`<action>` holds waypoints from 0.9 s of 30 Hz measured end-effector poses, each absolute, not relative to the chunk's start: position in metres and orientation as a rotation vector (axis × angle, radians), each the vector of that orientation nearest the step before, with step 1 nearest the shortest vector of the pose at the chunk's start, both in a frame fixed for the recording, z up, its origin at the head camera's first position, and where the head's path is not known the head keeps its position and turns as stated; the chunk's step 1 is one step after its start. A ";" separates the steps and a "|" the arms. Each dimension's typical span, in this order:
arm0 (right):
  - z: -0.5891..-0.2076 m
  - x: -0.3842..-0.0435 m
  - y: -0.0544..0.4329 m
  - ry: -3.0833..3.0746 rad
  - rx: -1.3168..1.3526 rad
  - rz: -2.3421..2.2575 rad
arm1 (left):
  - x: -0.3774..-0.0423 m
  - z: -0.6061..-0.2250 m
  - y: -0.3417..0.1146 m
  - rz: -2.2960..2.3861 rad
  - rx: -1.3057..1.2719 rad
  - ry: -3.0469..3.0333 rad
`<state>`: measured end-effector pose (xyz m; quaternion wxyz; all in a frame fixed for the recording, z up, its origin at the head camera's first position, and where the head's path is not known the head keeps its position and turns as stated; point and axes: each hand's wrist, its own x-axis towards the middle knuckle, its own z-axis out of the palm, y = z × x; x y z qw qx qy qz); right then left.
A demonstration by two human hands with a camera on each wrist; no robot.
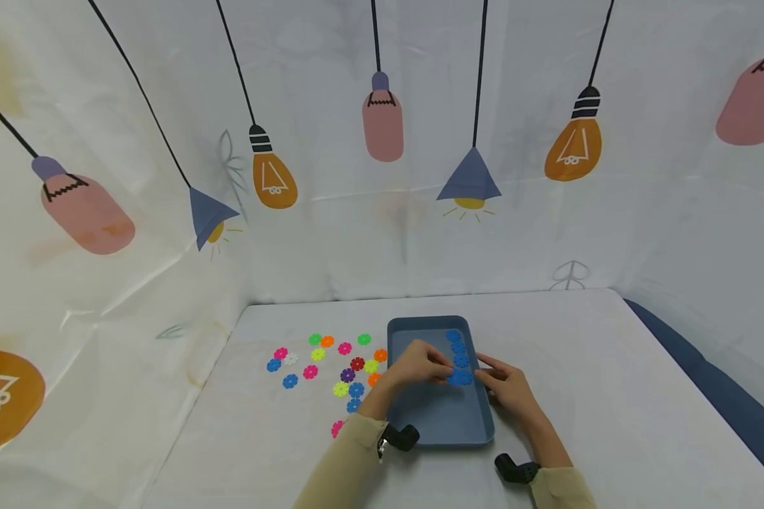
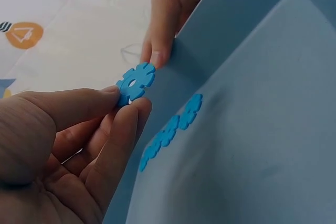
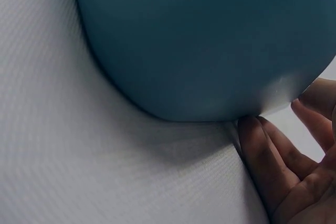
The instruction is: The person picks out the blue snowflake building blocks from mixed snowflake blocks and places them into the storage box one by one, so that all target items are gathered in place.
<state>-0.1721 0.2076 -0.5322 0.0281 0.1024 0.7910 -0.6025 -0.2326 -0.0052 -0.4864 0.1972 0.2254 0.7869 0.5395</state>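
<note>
My left hand (image 1: 420,364) pinches a blue flower-shaped plastic disc (image 2: 137,81) between thumb and forefinger, over the right part of a blue-grey tray (image 1: 439,420). The disc is notched round its edge and has a hole in its centre. Beneath it, several blue notched discs (image 1: 460,359) lie in a row along the tray's right wall. My right hand (image 1: 512,392) holds the right side of the tray, thumb and fingers at its rim. In the right wrist view, fingertips (image 3: 252,127) meet the tray's outer wall (image 3: 184,93).
Left of the tray, many notched discs lie scattered on the white table (image 1: 242,424), including a pink disc (image 1: 310,372), a purple disc (image 1: 347,375), a green disc (image 1: 364,339) and a blue disc (image 1: 290,382). A white curtain (image 1: 331,240) printed with lamps hangs behind the table.
</note>
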 end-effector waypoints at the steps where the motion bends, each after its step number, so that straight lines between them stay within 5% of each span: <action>1: -0.532 -0.172 0.208 2.440 0.315 -1.858 | -0.233 -0.487 -0.004 1.502 0.628 2.195; 27: -0.532 -0.172 0.209 2.440 0.283 -1.880 | -0.250 -0.505 0.014 1.309 0.673 2.065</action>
